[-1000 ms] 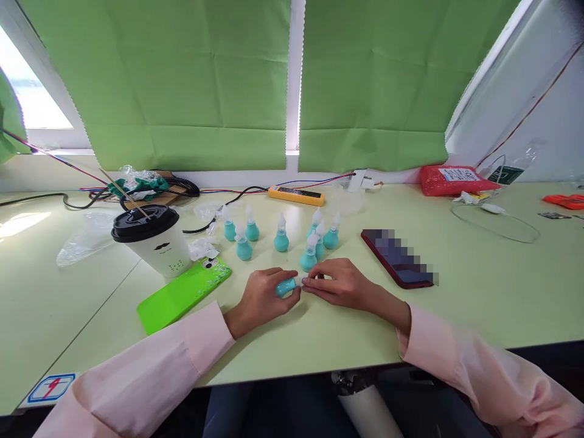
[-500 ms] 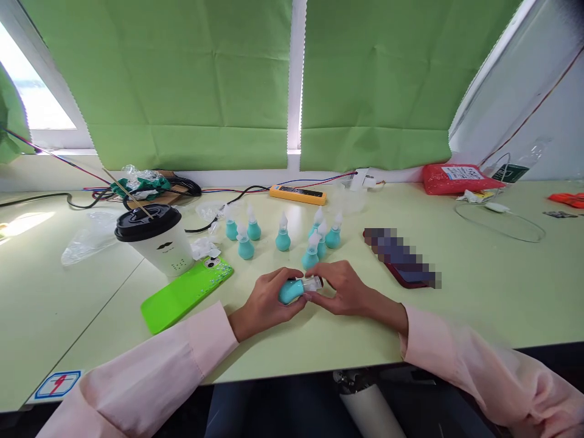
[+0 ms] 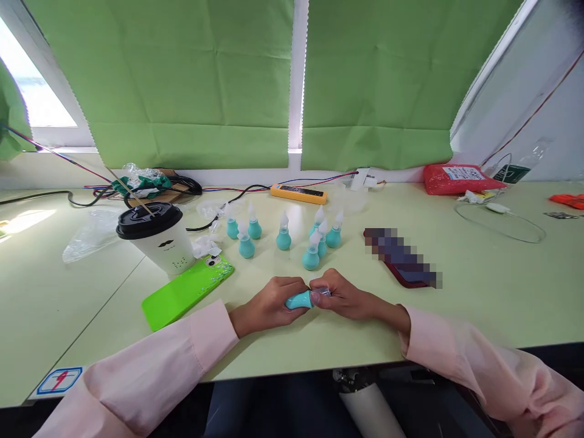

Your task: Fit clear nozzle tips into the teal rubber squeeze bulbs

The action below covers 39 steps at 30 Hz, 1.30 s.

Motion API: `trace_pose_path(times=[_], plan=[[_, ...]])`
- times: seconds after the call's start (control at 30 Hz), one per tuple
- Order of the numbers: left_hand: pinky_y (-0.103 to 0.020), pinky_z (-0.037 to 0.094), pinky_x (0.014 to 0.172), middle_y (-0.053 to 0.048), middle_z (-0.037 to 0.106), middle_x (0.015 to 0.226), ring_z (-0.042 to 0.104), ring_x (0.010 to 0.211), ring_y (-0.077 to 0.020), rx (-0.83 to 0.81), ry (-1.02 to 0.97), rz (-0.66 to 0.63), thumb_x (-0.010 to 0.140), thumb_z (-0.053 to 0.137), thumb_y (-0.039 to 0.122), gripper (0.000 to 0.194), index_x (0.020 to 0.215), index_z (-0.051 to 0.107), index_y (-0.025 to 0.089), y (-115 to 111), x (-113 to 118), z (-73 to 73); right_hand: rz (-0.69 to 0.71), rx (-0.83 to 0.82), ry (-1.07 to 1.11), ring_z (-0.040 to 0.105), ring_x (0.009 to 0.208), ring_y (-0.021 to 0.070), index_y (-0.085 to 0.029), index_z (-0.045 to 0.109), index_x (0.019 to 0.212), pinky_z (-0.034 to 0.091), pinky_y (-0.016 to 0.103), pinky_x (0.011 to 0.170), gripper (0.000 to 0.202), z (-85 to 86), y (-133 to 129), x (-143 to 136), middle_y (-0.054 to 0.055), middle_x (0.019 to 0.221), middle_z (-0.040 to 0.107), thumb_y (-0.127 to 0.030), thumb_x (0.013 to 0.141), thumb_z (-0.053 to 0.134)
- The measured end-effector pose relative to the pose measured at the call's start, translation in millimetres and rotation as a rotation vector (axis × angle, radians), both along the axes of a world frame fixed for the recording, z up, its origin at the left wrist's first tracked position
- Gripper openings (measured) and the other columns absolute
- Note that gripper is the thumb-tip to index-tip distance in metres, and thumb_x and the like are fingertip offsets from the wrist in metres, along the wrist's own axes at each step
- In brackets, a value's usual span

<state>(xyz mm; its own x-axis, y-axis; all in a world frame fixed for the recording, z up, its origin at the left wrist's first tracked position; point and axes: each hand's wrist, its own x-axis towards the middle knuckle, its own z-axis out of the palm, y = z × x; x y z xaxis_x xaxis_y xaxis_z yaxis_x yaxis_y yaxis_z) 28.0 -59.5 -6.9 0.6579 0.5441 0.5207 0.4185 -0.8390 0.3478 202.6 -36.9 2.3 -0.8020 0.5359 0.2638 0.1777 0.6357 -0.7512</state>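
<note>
Near the front of the table, my left hand (image 3: 272,302) is closed around the turquoise bulb of a nasal aspirator (image 3: 298,300), which lies on its side. My right hand (image 3: 345,297) grips its clear plastic end (image 3: 323,292) between thumb and curled fingers. Both hands meet at the joint between bulb and clear part, and the fingers hide much of that part. Just beyond my hands stand several more turquoise bulb aspirators with translucent pointed tips, the closest one (image 3: 311,260) upright behind my right hand. Another aspirator (image 3: 283,239) stands by itself in the middle.
To the left, a white paper cup (image 3: 166,252) with a black lid stands behind a lime-green phone case (image 3: 180,297). A dark phone (image 3: 401,261) lies on the right. Along the back are a yellow meter (image 3: 298,194), cables and a red package (image 3: 460,179).
My right hand has changed its grip, its thumb now pressed over the clear end with the fingers curled. The aspirator has shifted slightly right and toward me, and my left fingers cover the bulb from above.
</note>
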Motion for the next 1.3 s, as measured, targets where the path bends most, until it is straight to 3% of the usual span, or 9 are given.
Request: trace_pose_path(times=[0.13, 0.23, 0.37, 0.57, 0.7, 0.83, 1.03, 1.2, 1.3], plan=[[-0.022, 0.039, 0.053, -0.005, 0.055, 0.066, 0.050, 0.060, -0.0115, 0.107, 0.066, -0.095, 0.080, 0.035, 0.018, 0.017, 0.076, 0.051, 0.015, 2, -4, 6.4, 0.074, -0.371, 0.091, 0.017, 0.042, 0.0042, -0.018, 0.026, 0.050, 0.015, 0.020, 0.038, 0.043, -4.3, 3, 1, -0.007, 0.048, 0.018, -0.049, 0.078, 0.035], [-0.024, 0.041, 0.060, -0.007, 0.058, 0.076, 0.053, 0.070, -0.0138, 0.177, 0.059, 0.078, 0.082, 0.038, 0.025, 0.018, 0.089, 0.052, 0.015, 11, -10, 6.9, 0.025, -0.511, 0.198, 0.017, 0.040, 0.0039, -0.018, 0.028, 0.049, 0.017, 0.020, 0.037, 0.044, -6.8, 6, 2, -0.007, 0.047, 0.019, -0.052, 0.077, 0.035], [-0.032, 0.042, 0.066, -0.008, 0.059, 0.080, 0.054, 0.077, -0.0211, 0.139, 0.247, 0.441, 0.075, 0.045, 0.046, 0.039, 0.098, 0.050, 0.015, 28, -17, -1.8, -0.117, -0.347, 0.236, 0.022, 0.041, 0.0041, -0.017, 0.033, 0.048, 0.018, 0.020, 0.039, 0.041, -3.9, 8, 2, -0.007, 0.046, 0.024, -0.046, 0.075, 0.045], [-0.037, 0.041, 0.068, -0.011, 0.053, 0.092, 0.049, 0.084, -0.0257, 0.107, 0.390, 0.541, 0.069, 0.047, 0.052, 0.051, 0.106, 0.048, 0.016, 31, -17, -5.7, -0.279, -0.163, 0.169, 0.024, 0.044, 0.0040, -0.016, 0.038, 0.057, 0.021, 0.018, 0.040, 0.029, 0.3, 5, -1, -0.007, 0.049, 0.029, -0.037, 0.067, 0.055], [-0.037, 0.040, 0.072, -0.011, 0.050, 0.101, 0.046, 0.090, -0.0238, 0.241, 0.177, 0.490, 0.073, 0.047, 0.031, 0.035, 0.104, 0.048, 0.016, 21, -15, 2.9, -0.286, -0.033, 0.129, 0.029, 0.045, 0.0048, -0.017, 0.044, 0.068, 0.027, 0.018, 0.041, 0.019, -0.9, -1, -2, -0.007, 0.051, 0.033, -0.030, 0.067, 0.056], [-0.031, 0.042, 0.064, -0.008, 0.055, 0.082, 0.048, 0.076, -0.0172, 0.287, -0.011, 0.282, 0.072, 0.041, 0.015, 0.022, 0.092, 0.051, 0.015, 14, -16, 7.7, -0.324, 0.141, 0.119, 0.033, 0.043, 0.0048, -0.016, 0.046, 0.066, 0.032, 0.018, 0.043, 0.014, -1.6, -4, -3, -0.007, 0.049, 0.036, -0.026, 0.067, 0.056], [-0.031, 0.043, 0.061, -0.007, 0.056, 0.076, 0.049, 0.071, -0.0168, 0.137, -0.071, 0.144, 0.070, 0.046, 0.024, 0.027, 0.095, 0.051, 0.015, 7, -11, 10.8, -0.381, 0.337, 0.118, 0.035, 0.039, 0.0046, -0.016, 0.051, 0.068, 0.034, 0.018, 0.046, 0.014, -5.2, -3, -4, -0.008, 0.043, 0.038, -0.029, 0.067, 0.057], [-0.030, 0.043, 0.064, -0.006, 0.058, 0.077, 0.049, 0.073, -0.0166, 0.027, -0.055, 0.145, 0.075, 0.043, 0.024, 0.024, 0.095, 0.052, 0.015, 6, -7, 12.3, -0.376, 0.397, 0.167, 0.037, 0.040, 0.0052, -0.016, 0.055, 0.071, 0.035, 0.019, 0.046, 0.013, -6.8, -1, -4, -0.006, 0.043, 0.043, -0.029, 0.069, 0.056], [-0.033, 0.042, 0.069, -0.008, 0.058, 0.085, 0.049, 0.079, -0.0191, 0.064, 0.049, 0.269, 0.073, 0.044, 0.024, 0.024, 0.093, 0.055, 0.014, 11, -9, 9.4, -0.436, 0.382, 0.192, 0.038, 0.041, 0.0058, -0.016, 0.052, 0.068, 0.035, 0.020, 0.046, 0.013, -5.1, 1, -2, -0.006, 0.045, 0.043, -0.029, 0.069, 0.056]])
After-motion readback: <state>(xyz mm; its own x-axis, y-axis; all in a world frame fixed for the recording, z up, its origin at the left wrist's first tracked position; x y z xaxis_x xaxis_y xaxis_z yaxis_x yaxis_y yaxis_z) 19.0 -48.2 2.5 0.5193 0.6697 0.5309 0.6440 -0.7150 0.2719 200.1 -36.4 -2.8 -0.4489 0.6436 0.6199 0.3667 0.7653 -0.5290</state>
